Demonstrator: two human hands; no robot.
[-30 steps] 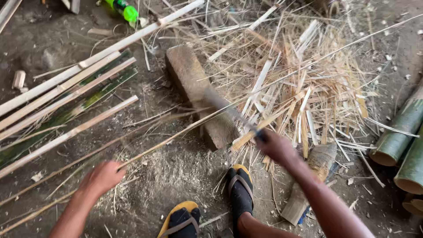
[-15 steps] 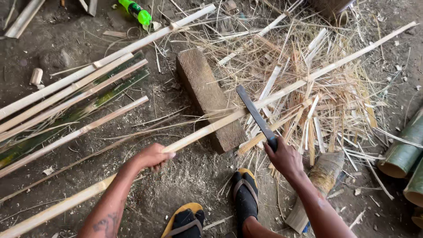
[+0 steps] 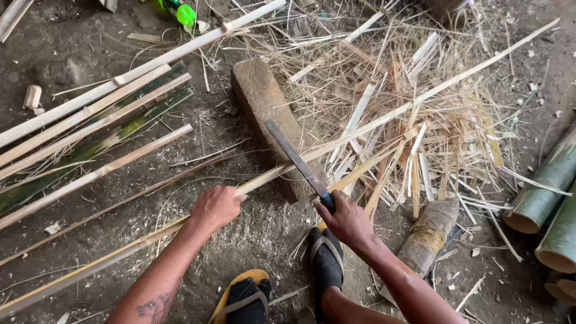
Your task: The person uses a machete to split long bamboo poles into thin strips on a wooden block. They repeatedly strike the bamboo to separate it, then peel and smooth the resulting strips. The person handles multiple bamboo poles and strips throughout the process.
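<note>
My left hand (image 3: 217, 206) grips a long split bamboo strip (image 3: 384, 117) that runs from the lower left across a wooden block (image 3: 258, 99) up to the upper right. My right hand (image 3: 348, 222) is closed on the handle of a long dark knife (image 3: 294, 157), whose blade slants up and left and rests against the strip on top of the block. My two feet in sandals (image 3: 327, 261) stand on the dirt just below the hands.
A heap of bamboo shavings and slivers (image 3: 420, 120) lies behind the block. Several split bamboo strips (image 3: 90, 120) lie at the left. Green bamboo culm sections (image 3: 549, 192) lie at the right edge, a short log (image 3: 429, 234) near my right foot, a green bottle (image 3: 180, 11) at the top.
My left hand took hold of the long strip and slid it up onto the block. The knife swung from raised down onto the strip.
</note>
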